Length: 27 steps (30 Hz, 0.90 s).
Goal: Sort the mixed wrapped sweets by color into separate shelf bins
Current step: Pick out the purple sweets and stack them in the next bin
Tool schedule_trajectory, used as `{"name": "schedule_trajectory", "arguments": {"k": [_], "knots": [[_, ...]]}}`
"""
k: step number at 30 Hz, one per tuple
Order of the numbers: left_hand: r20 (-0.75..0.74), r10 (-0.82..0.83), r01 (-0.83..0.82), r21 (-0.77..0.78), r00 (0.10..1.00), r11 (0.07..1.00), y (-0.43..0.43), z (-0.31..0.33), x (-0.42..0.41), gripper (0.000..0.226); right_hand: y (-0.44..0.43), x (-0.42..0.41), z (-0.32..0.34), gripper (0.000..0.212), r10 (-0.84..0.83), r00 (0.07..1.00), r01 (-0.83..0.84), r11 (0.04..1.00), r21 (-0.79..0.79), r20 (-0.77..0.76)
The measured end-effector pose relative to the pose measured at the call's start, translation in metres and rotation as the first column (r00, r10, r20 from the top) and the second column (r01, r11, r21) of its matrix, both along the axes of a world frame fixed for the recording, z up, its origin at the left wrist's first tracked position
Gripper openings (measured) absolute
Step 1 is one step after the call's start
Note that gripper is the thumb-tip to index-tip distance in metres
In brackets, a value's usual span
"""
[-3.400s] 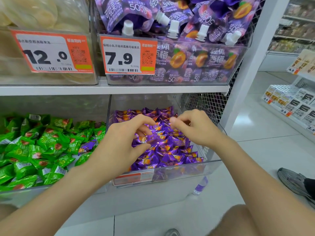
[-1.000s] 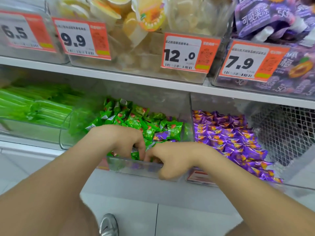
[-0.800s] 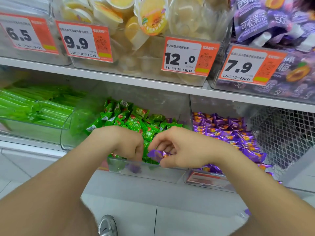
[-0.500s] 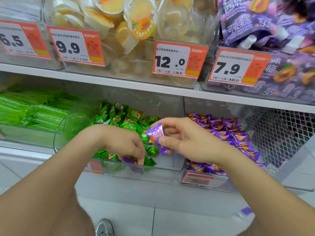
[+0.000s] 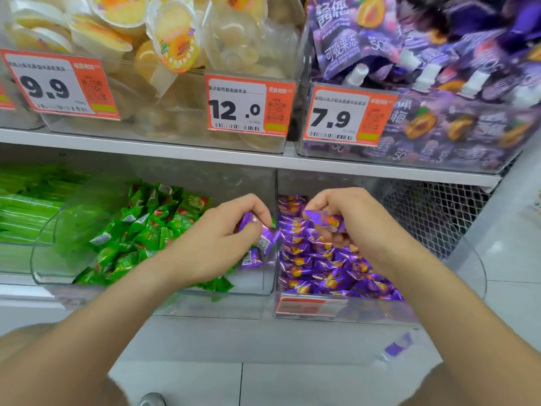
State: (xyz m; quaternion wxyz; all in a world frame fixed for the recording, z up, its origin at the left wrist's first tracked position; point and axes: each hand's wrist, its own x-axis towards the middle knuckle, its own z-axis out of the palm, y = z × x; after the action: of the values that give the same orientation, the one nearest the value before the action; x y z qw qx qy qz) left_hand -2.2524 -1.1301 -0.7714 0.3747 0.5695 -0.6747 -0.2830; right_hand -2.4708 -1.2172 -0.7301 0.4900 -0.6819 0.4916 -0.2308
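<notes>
Two clear bins sit side by side on the lower shelf. The left bin (image 5: 205, 291) holds green wrapped sweets (image 5: 140, 230); the right bin (image 5: 336, 313) holds purple wrapped sweets (image 5: 316, 271). My left hand (image 5: 216, 247) hovers over the right end of the green bin and grips a few purple sweets (image 5: 263, 241), close to the wall between the bins. My right hand (image 5: 351, 221) is over the purple bin and pinches one purple sweet (image 5: 325, 219) above the pile.
The upper shelf carries bins of yellow jelly cups (image 5: 175, 39) and purple pouches (image 5: 439, 68) with orange price tags (image 5: 248, 104). A bin of long green packs (image 5: 26, 206) stands at far left. Wire mesh (image 5: 433, 212) closes the right side. A purple sweet (image 5: 398, 345) lies on the floor.
Both hands have shifted right from the green bin. My right hand has carried its purple sweet over the purple bin. My left hand has come up with purple sweets.
</notes>
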Motion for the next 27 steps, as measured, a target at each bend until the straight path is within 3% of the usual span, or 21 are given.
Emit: {"name": "schedule_trajectory", "arguments": {"k": [4, 7, 11, 16, 22, 27], "knots": [[0.048, -0.015, 0.023, -0.172, 0.999, 0.985, 0.001, 0.001, -0.034, 0.012, -0.012, -0.054, -0.001, 0.020, -0.004, 0.980, -0.029, 0.987, -0.158, -0.201], [0.129, -0.052, 0.088, -0.286, 0.990, 0.954, 0.002, 0.003, -0.057, 0.016, -0.015, -0.098, 0.000, 0.014, -0.002, 0.973, -0.043, 0.981, -0.191, -0.231], [0.258, -0.086, 0.165, -0.302, 0.962, 0.939, -0.004, -0.003, -0.079, 0.021, -0.021, -0.146, -0.005, 0.017, 0.105, 0.950, -0.150, 0.979, -0.135, -0.293], [0.316, -0.125, 0.227, -0.308, 0.940, 0.924, -0.010, -0.009, -0.094, 0.022, -0.027, -0.175, -0.026, 0.025, 0.119, 0.810, -0.295, 0.929, -0.223, -0.575], [0.338, -0.132, 0.240, -0.300, 0.932, 0.923, -0.015, -0.012, -0.102, 0.022, -0.040, -0.182, -0.048, 0.020, 0.001, 0.821, -0.271, 0.881, -0.389, -0.571], [0.343, -0.113, 0.226, -0.311, 0.933, 0.923, -0.018, -0.011, -0.109, 0.022, -0.044, -0.174, -0.054, 0.026, 0.045, 0.847, -0.271, 0.893, -0.358, -0.529]]}}
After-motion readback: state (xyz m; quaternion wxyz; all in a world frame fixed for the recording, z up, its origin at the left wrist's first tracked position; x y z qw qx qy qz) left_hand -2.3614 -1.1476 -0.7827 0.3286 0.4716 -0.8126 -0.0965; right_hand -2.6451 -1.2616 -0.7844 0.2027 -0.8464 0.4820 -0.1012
